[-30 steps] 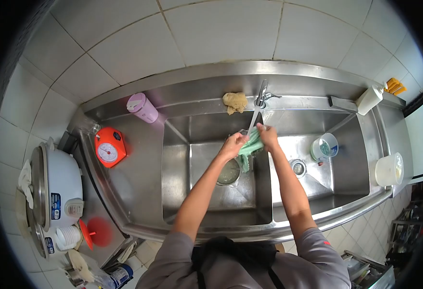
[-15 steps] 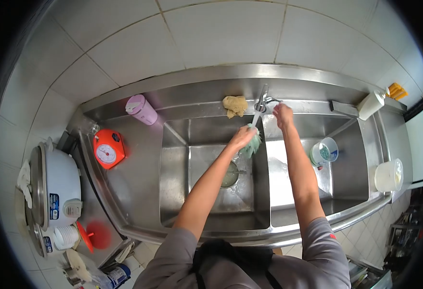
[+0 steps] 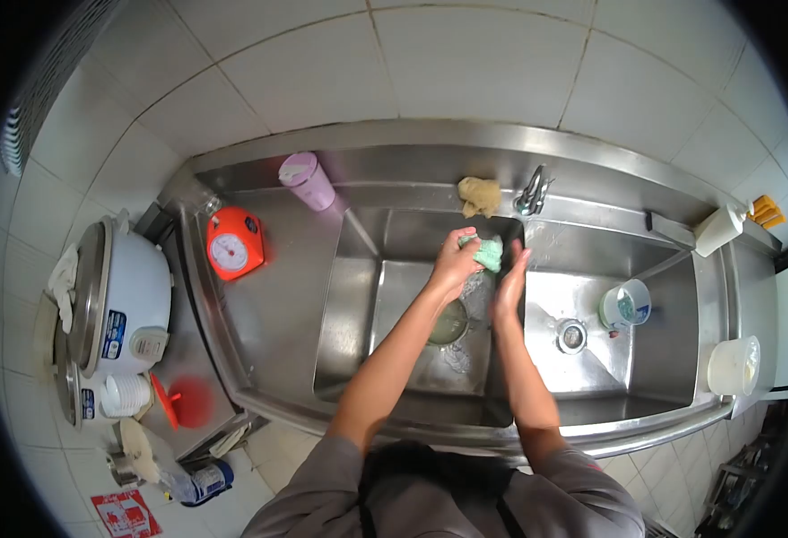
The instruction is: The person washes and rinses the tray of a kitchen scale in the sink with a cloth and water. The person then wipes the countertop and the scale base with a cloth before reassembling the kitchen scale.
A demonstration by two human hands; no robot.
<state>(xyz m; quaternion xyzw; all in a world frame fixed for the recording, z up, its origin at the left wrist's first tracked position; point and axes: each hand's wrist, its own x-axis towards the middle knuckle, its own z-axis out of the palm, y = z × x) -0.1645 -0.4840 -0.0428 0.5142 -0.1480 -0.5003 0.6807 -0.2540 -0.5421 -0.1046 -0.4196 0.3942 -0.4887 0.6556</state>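
Over the left basin of the steel sink, my left hand is closed around a crumpled light-green cloth or scrubber; its exact kind is hard to make out. Just right of it, near the divider between the basins, my right hand is held with fingers stretched out, apart from the green bundle. Water shows below the hands, beside the round greenish drain area. Behind them stands the chrome faucet, with no stream visible from it. A tan sponge-like cloth lies on the ledge beside the faucet.
A clear tub sits in the right basin near its drain. Left are a lilac tumbler, an orange scale and a rice cooker. Right are a white bottle and a white container.
My right hand has left the faucet handle and come down beside my left. The stream has stopped. The green bundle is now more bunched up in my left hand. The view has shifted.
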